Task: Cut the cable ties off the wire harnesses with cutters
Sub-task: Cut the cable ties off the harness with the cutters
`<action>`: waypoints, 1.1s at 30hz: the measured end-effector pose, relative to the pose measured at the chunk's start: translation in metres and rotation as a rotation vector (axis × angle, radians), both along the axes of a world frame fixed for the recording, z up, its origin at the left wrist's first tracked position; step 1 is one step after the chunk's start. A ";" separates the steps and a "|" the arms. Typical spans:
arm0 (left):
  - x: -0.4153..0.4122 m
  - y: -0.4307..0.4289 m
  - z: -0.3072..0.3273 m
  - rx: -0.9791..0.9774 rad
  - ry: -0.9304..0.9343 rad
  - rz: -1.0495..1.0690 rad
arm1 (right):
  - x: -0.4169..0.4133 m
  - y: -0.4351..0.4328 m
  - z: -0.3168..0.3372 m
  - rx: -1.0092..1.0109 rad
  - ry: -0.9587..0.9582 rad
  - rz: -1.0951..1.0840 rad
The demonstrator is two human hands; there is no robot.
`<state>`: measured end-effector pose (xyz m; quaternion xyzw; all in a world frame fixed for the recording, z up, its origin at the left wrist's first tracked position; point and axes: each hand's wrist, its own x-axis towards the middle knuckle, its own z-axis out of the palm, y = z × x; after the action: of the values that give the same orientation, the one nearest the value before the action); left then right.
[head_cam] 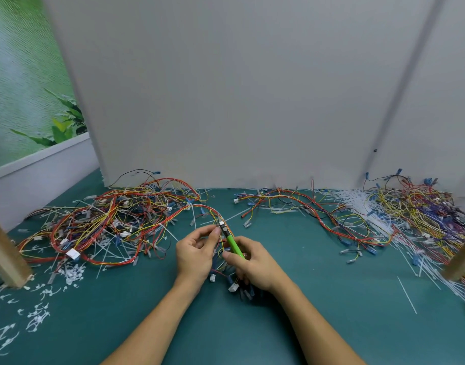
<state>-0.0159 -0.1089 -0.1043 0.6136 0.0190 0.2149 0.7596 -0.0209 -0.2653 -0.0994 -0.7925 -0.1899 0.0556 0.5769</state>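
Observation:
A red, yellow and orange wire harness [199, 208] arcs from the left pile down to my hands at the table's middle. My left hand [196, 252] pinches its wires just below the cutter's tip. My right hand [252, 264] grips the green-handled cutters [232, 243], whose metal jaws [222, 225] sit at a white cable tie on the bundle. White and blue connectors hang from the harness below my hands.
A big tangle of harnesses [107, 219] covers the left of the green mat [136, 312]. Another harness [318, 212] and a denser pile [423, 206] lie right, with long white ties [352, 198]. Cut tie scraps [36, 317] litter the near left. Wooden posts [2, 256] stand at both sides.

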 end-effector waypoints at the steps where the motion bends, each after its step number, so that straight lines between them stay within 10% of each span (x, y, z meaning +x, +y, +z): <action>1: 0.000 0.000 0.000 0.011 -0.002 0.003 | 0.000 0.000 0.000 0.007 0.013 0.007; 33: 0.010 0.004 -0.006 0.171 0.004 -0.036 | 0.009 0.006 0.000 -0.177 0.019 -0.053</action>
<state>-0.0060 -0.1048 -0.1104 0.6768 -0.0087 0.2010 0.7082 -0.0118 -0.2594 -0.0990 -0.8447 -0.1577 0.0643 0.5075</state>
